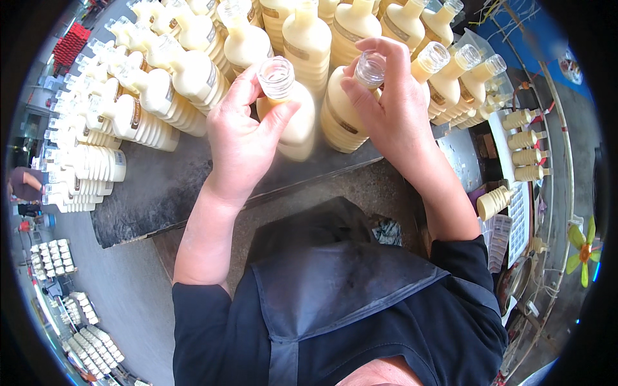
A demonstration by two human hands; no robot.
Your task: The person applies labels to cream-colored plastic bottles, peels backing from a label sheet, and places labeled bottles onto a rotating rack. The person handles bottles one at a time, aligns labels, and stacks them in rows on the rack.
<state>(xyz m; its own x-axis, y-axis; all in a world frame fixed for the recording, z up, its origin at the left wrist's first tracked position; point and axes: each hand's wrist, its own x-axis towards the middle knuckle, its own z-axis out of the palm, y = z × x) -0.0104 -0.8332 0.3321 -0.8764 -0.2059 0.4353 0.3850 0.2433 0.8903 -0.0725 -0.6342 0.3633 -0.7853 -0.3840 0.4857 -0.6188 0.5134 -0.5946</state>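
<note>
My left hand (248, 125) is closed round the neck of a filled plastic bottle (295, 128), uncapped, with pale cream liquid inside and a clear threaded mouth. That bottle looks slightly tilted and blurred at its base, near the table's front edge. To its right, my right hand (394, 96) curls its thumb and fingers round the neck of a second cream-filled bottle (342, 116), also uncapped, with a dark label on its side. This one stands on the dark table (161, 186). Directly behind both hands are more bottles of the same kind (307, 45).
Rows of filled open bottles (158, 96) crowd the table's back and left side. More bottles (473, 77) stand close at the right. White trays (518, 219) and a few bottles (529, 154) lie along the far right, near a green-bladed fan (584, 251). Another person (26, 183) is at far left.
</note>
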